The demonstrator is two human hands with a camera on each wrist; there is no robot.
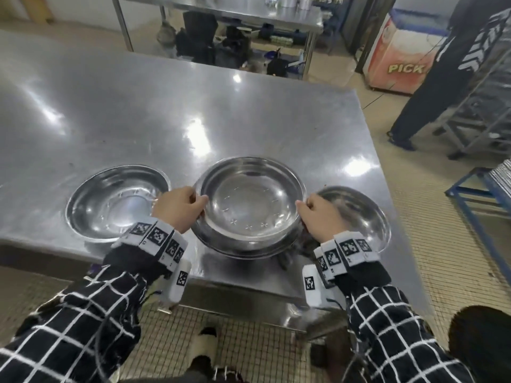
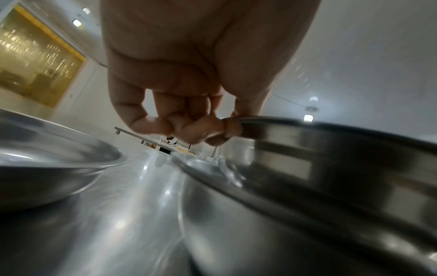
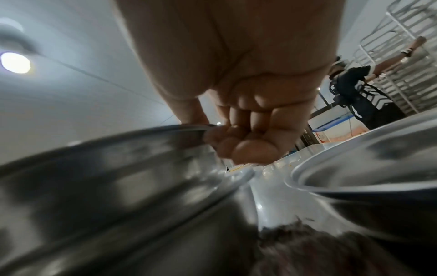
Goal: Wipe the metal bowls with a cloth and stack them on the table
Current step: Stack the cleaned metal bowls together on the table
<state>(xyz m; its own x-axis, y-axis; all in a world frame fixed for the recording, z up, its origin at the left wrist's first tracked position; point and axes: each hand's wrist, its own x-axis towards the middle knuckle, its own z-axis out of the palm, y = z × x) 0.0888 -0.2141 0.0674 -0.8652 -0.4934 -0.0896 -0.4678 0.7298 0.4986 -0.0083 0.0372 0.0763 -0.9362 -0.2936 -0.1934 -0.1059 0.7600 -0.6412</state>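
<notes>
A shiny metal bowl [image 1: 250, 200] sits on top of a stack of bowls near the table's front edge. My left hand [image 1: 182, 207] pinches its left rim, thumb on top, fingers curled below [image 2: 201, 130]. My right hand [image 1: 318, 214] pinches the right rim the same way [image 3: 227, 142]. The top bowl [image 2: 331, 153] hangs slightly above the bowl under it [image 2: 260, 224]. A single bowl [image 1: 116, 203] stands to the left, another [image 1: 359, 217] to the right. A dark cloth [image 3: 319, 248] lies on the table below my right wrist, mostly hidden in the head view.
The steel table [image 1: 166, 111] stretches wide behind the bowls. Another person [image 1: 448, 73] stands at the right by a metal rack [image 1: 484, 106] and a freezer chest [image 1: 401, 59]. A second steel table [image 1: 249, 12] stands further back.
</notes>
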